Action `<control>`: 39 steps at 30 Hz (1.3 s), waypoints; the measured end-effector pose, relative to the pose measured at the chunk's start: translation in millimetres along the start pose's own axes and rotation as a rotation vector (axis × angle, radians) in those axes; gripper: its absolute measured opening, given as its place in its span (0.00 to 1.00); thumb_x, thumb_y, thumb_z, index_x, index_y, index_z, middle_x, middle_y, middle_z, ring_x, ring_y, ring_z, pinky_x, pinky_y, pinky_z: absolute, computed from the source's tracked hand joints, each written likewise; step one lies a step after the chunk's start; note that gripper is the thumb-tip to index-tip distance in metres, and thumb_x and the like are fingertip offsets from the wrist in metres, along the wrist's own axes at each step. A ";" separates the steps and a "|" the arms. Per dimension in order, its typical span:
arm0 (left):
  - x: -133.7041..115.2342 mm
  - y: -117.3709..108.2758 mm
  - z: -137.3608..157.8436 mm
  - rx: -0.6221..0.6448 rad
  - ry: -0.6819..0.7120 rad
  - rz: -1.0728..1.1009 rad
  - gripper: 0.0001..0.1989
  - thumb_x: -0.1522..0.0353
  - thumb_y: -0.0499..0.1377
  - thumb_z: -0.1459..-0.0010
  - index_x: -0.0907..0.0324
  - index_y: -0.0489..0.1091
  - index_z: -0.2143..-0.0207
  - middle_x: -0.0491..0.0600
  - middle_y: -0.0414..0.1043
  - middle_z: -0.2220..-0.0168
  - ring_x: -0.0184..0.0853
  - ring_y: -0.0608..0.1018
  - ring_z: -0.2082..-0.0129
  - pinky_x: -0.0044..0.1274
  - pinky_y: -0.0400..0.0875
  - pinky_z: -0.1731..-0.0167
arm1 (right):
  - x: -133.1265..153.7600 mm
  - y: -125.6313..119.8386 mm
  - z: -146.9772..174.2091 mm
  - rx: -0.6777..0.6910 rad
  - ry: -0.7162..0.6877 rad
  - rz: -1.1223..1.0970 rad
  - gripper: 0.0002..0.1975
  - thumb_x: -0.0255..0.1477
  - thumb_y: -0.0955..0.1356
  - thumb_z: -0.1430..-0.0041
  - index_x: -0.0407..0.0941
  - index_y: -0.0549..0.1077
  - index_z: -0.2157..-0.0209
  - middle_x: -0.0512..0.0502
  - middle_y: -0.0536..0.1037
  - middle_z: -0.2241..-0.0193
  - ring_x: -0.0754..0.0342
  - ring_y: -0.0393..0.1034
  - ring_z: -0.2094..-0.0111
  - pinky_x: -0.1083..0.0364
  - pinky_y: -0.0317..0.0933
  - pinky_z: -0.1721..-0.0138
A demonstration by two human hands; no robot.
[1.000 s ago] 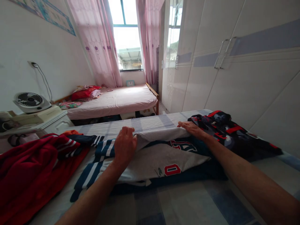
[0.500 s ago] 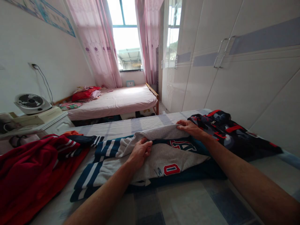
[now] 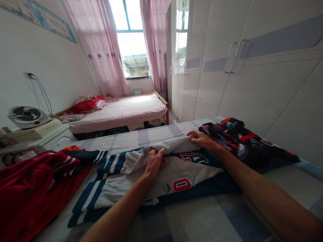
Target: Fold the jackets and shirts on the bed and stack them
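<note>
A grey and dark teal sweatshirt (image 3: 161,174) with striped cuffs and red-and-white lettering lies partly folded on the bed. My right hand (image 3: 202,139) pinches the upper edge of its turned-over grey layer. Farther left along that same fold, my left hand (image 3: 154,164) has its fingers closed at the cloth; some fingertips are hidden by the fabric. Beyond my right hand lies a black, grey and red patterned garment (image 3: 242,141). Red and orange clothes (image 3: 37,181) with dark striped cuffs are heaped to the left.
The clothes rest on a bed with a checked sheet (image 3: 191,218). A second bed (image 3: 126,111) with a pink sheet stands by the window. White wardrobes (image 3: 264,90) line the right side. A small fan (image 3: 27,116) sits on a white cabinet (image 3: 58,137) at left.
My left hand has shifted slightly right and turned at the fold. My right hand keeps its pinch on the edge. The whole view has swung slightly to the right.
</note>
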State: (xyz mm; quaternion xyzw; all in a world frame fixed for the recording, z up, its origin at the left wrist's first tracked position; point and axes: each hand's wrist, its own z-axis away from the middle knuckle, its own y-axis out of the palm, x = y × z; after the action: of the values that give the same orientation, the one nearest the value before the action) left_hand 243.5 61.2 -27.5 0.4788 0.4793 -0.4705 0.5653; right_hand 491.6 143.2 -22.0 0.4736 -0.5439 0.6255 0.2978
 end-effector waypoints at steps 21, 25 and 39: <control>-2.6 10.6 52.1 0.080 -0.434 0.515 0.05 0.75 0.57 0.44 0.62 0.61 0.66 0.47 0.71 0.69 0.35 0.81 0.70 0.13 0.65 0.87 | 10.9 4.9 11.6 -0.034 0.066 0.038 0.22 0.40 0.67 0.53 0.43 0.69 0.57 0.48 0.74 0.70 0.55 0.66 0.71 0.57 0.57 0.72; -5.1 10.9 62.1 0.096 -0.546 0.602 0.07 0.70 0.56 0.42 0.59 0.59 0.62 0.47 0.72 0.67 0.37 0.81 0.71 0.14 0.65 0.89 | 10.2 3.3 10.7 0.019 0.084 0.096 0.19 0.41 0.66 0.51 0.43 0.73 0.61 0.45 0.76 0.66 0.52 0.68 0.66 0.56 0.61 0.67; -7.4 4.3 111.1 0.012 -0.532 0.610 0.07 0.78 0.55 0.48 0.60 0.63 0.66 0.53 0.70 0.55 0.38 0.78 0.56 0.17 0.72 0.74 | -12.2 9.1 -8.1 -0.234 0.094 0.511 0.16 0.23 0.64 0.53 0.40 0.75 0.60 0.43 0.78 0.64 0.53 0.71 0.64 0.59 0.61 0.64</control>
State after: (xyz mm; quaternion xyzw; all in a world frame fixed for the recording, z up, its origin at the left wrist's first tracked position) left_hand 257.2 -48.1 -10.7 0.4636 0.1495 -0.3916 0.7806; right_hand 485.9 150.6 -36.5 0.2541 -0.6997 0.6346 0.2078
